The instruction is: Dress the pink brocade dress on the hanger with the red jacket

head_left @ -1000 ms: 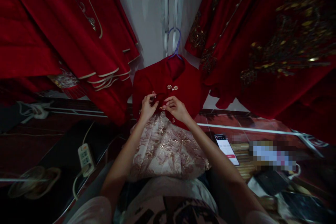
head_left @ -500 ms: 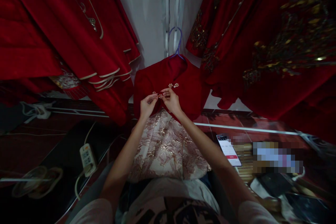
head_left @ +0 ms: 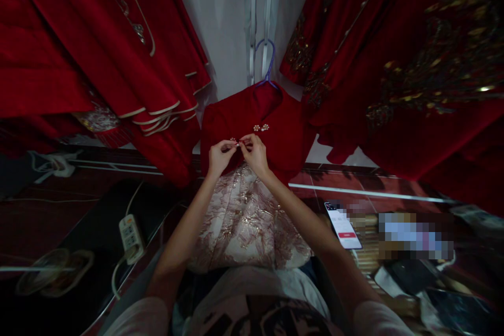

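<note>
At the centre of the frame we see our left grip [head_left: 220, 156] and our right grip [head_left: 256, 153] meeting fingertip to fingertip on the front of a dark red velvet jacket [head_left: 285, 142]; both are pressed together, each pinching one side of a small pearl-and-gold clasp [head_left: 237, 141] on the jacket's front edge; that clasp lies just below and to the left of a second pearl-and-gold clasp [head_left: 260, 127], which neither of our hands touches; the jacket hangs from a thin blue wire hanger [head_left: 269, 58] at the upper middle of the frame, against a pale wall [head_left: 220, 21]; below the jacket a cream skirt with gold and pink embroidery [head_left: 248, 220] spreads down toward our lap, between our two forearms; at the upper left hang deep red robes with cream piping [head_left: 98, 63], and at the upper right deep red robes with gold embroidery [head_left: 413, 63]; at the lower left a white power strip with a pale cord [head_left: 129, 231] lies on a dark surface, well apart from our hands; right of centre and lower, a smartphone with a lit screen [head_left: 342, 224] lies face up, near our right forearm
</note>
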Demonstrator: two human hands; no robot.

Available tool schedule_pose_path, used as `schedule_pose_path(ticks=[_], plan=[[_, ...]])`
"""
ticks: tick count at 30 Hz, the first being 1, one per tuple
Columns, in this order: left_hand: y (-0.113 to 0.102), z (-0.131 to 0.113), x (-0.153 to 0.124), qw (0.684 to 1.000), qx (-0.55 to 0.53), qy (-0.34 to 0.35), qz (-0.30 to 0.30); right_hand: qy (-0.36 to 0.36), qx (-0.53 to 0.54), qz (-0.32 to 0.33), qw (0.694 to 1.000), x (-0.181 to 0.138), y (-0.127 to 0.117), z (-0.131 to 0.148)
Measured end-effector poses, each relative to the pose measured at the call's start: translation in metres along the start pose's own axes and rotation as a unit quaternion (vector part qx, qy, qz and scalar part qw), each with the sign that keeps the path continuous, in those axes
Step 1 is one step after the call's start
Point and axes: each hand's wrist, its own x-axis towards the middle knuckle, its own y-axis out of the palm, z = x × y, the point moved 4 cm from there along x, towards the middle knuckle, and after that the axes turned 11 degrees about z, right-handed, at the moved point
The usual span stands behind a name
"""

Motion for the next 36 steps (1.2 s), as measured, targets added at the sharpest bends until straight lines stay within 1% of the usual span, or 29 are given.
schedule_pose_path(ticks=[3,6,9,12,15,17,19,21,23,24,26,27,29,31,32,34,36], plan=[[0.006,-0.003,-0.011,0.999,0.042,0.008,-0.022,0.019,0.048,0.040,0.998,-0.006,-0.002,-0.004],[0.020,-0.006,-0.037,0.991,0.114,0.034,-0.061,0.042,0.066,0.083,0.993,-0.019,-0.008,-0.013],[0.036,-0.002,-0.068,0.982,0.166,0.055,-0.066,0.059,0.027,0.105,0.992,-0.038,-0.016,-0.027],[0.043,0.011,-0.090,0.970,0.233,0.035,-0.054,0.076,-0.021,0.109,0.991,-0.057,-0.026,-0.042],[0.031,0.027,-0.094,0.955,0.289,-0.005,-0.067,0.093,-0.062,0.103,0.988,-0.073,-0.034,-0.056],[0.019,0.036,-0.089,0.954,0.294,-0.025,-0.049,0.102,-0.077,0.094,0.987,-0.080,-0.038,-0.063],[0.007,0.037,-0.082,0.960,0.277,-0.036,-0.025,0.110,-0.079,0.087,0.987,-0.085,-0.039,-0.068],[-0.002,0.027,-0.076,0.967,0.251,-0.034,-0.026,0.114,-0.072,0.085,0.987,-0.087,-0.037,-0.069],[-0.005,0.006,-0.075,0.974,0.221,-0.013,-0.052,0.110,-0.058,0.092,0.988,-0.087,-0.035,-0.066],[-0.003,-0.006,-0.077,0.976,0.207,0.002,-0.063,0.104,-0.050,0.098,0.988,-0.087,-0.033,-0.064],[0.009,-0.027,-0.087,0.980,0.185,0.028,-0.070,0.087,-0.030,0.113,0.989,-0.086,-0.031,-0.058],[0.019,-0.034,-0.093,0.982,0.177,0.034,-0.063,0.079,-0.019,0.119,0.990,-0.086,-0.030,-0.055],[0.043,-0.039,-0.109,0.986,0.164,0.030,-0.032,0.070,-0.006,0.125,0.990,-0.086,-0.031,-0.051],[0.067,-0.035,-0.124,0.988,0.153,0.009,0.027,0.078,-0.009,0.139,0.987,-0.086,-0.034,-0.052],[0.075,-0.031,-0.130,0.988,0.150,-0.003,0.043,0.085,-0.017,0.146,0.986,-0.086,-0.037,-0.053],[0.083,-0.023,-0.137,0.986,0.156,-0.022,0.053,0.096,-0.040,0.163,0.981,-0.085,-0.043,-0.057],[0.082,-0.019,-0.136,0.983,0.175,-0.024,0.051,0.104,-0.056,0.172,0.978,-0.084,-0.052,-0.059]])
